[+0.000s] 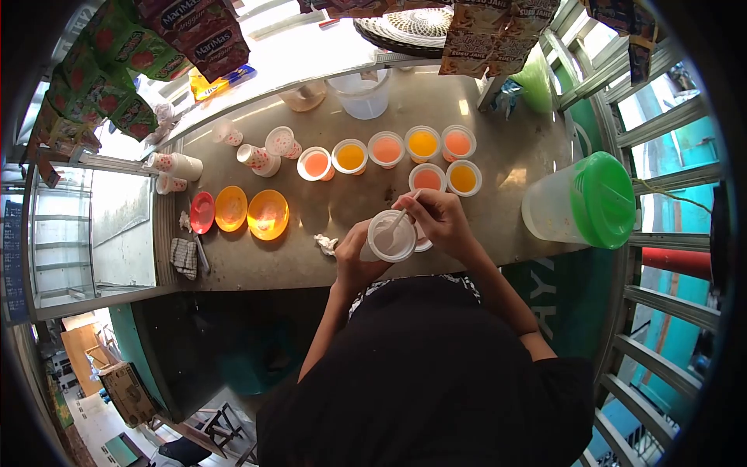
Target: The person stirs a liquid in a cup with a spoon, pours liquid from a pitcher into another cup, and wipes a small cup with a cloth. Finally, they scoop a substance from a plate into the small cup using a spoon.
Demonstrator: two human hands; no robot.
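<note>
My left hand (pixel 356 253) is wrapped round a white cup (pixel 391 247) near the counter's front edge. In my right hand (pixel 437 220) is the handle of a pale spoon (pixel 393 224), pinched between the fingers, its bowl end inside the cup. The cup holds something whitish that I cannot make out. Just behind it, partly hidden by my right hand, sits another cup (pixel 422 244). Beyond my hands stand several cups filled with pink drink (pixel 315 163) and orange drink (pixel 349 157).
Stacked patterned cups (pixel 253 156) and orange and red bowls (pixel 268 215) stand to the left. A large green-lidded container (pixel 603 199) lies at the right. A clear tub (pixel 364 97) is at the back. Sachets (pixel 498 35) hang above. A crumpled tissue (pixel 326 245) lies left of my hands.
</note>
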